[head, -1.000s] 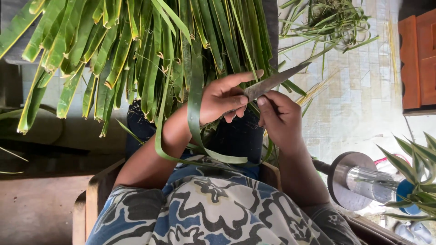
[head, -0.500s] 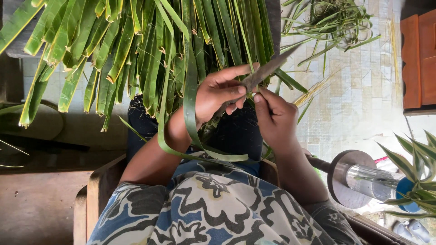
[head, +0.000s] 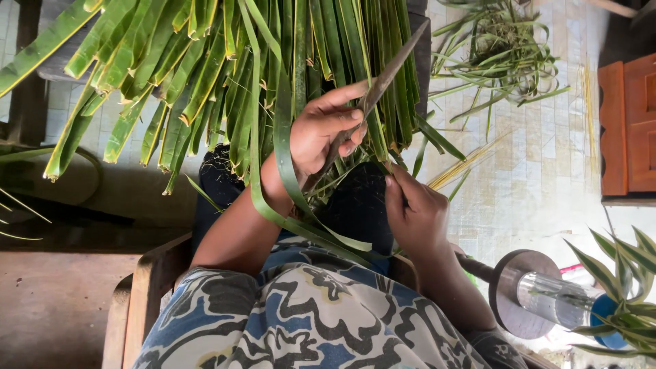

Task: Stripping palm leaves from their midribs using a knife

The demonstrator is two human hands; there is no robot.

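My left hand [head: 321, 133] is shut on a long dark knife [head: 393, 61], whose blade points up and to the right across a bundle of long green palm leaves [head: 205, 68] lying over my lap. A single green leaf strip [head: 283, 164] runs down from the bundle, loops around my left wrist and ends near my right hand. My right hand [head: 417, 215] sits lower, below the blade, with its fingertips pinched on a thin piece of the leaf. The two hands are apart.
A pile of leaf trimmings [head: 502, 48] lies on the tiled floor at top right, with thin pale ribs [head: 465, 167] below it. A wooden cabinet [head: 629, 130] stands at right. A metal disc with a clear cylinder [head: 540, 294] and a striped-leaf plant [head: 629, 273] are at lower right. A wooden chair arm [head: 147, 287] is at lower left.
The knife has swung from pointing right to pointing steeply upward. My right hand has left the blade and dropped lower, and the hands have separated.
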